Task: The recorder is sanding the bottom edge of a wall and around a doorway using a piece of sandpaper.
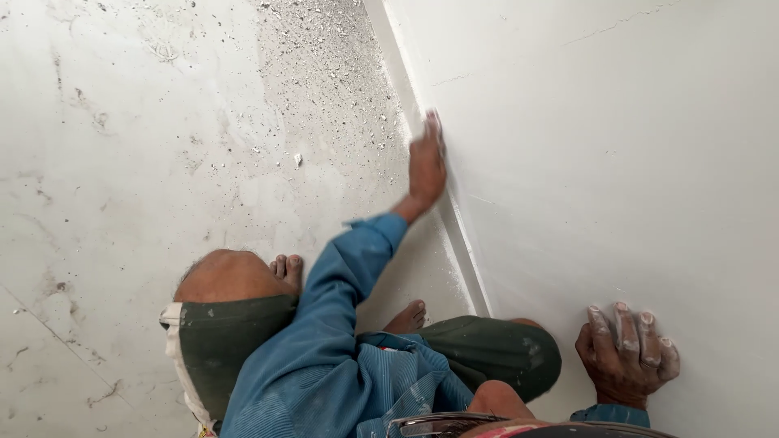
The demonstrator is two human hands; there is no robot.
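Observation:
My left hand (426, 162) reaches forward on a blue sleeve (341, 284) and lies flat against the white wall (617, 162), just above the skirting strip (462, 243). Its fingers are straight and close together, and whatever may be under the palm is hidden. My right hand (629, 353) rests palm-down on the wall at the lower right. Its fingers are spread and dusted white, and it holds nothing. I am squatting, with my bare feet (288, 272) on the floor beside the wall.
The pale floor (122, 203) is smeared and stained. A band of white dust and small flakes (324, 89) lies along the foot of the wall. My knees in dark green shorts (227, 324) fill the lower middle of the view.

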